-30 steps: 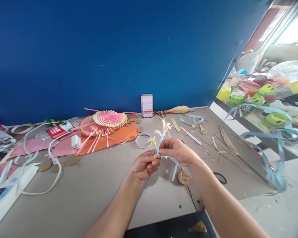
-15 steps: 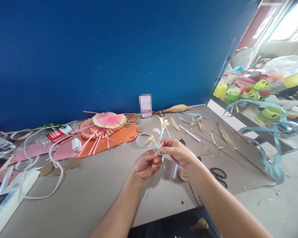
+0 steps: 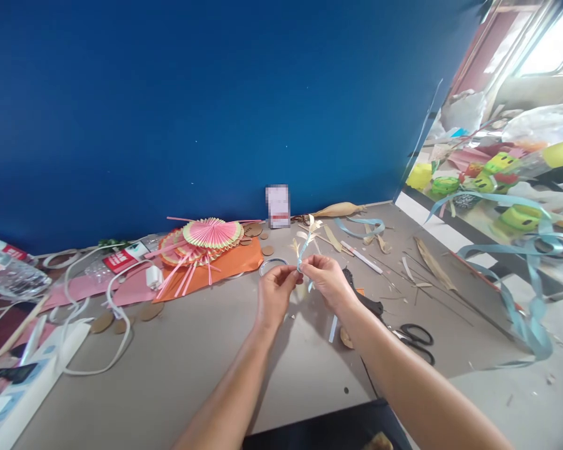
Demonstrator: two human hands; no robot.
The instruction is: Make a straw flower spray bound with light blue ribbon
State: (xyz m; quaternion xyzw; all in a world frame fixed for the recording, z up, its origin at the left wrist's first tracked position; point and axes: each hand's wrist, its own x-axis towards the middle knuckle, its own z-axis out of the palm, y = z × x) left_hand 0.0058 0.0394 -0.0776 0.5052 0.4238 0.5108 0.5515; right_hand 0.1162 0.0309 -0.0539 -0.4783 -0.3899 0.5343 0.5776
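Note:
Both my hands meet above the grey table (image 3: 178,369), pinching a small craft flower stem (image 3: 304,249). The stem is wrapped in pale blue ribbon and carries cream, dried-leaf petals at its top. My left hand (image 3: 274,292) pinches the stem's lower part with fingers closed. My right hand (image 3: 326,281) holds it just to the right, thumb and fingers pressed on the blue wrapping. A clear tape ring (image 3: 271,267) lies on the table right behind my hands.
Pink pleated paper fans (image 3: 201,237) on orange paper sit at the back left, with a white charger and cable (image 3: 117,294). Black scissors (image 3: 415,337) and a glue gun (image 3: 363,297) lie to the right. Blue ribbon (image 3: 528,300) curls at the far right. A blue wall stands behind.
Both hands have moved farther away and slightly up with the flower stem still pinched between them. The view shifted, showing the scissors and glue gun more fully.

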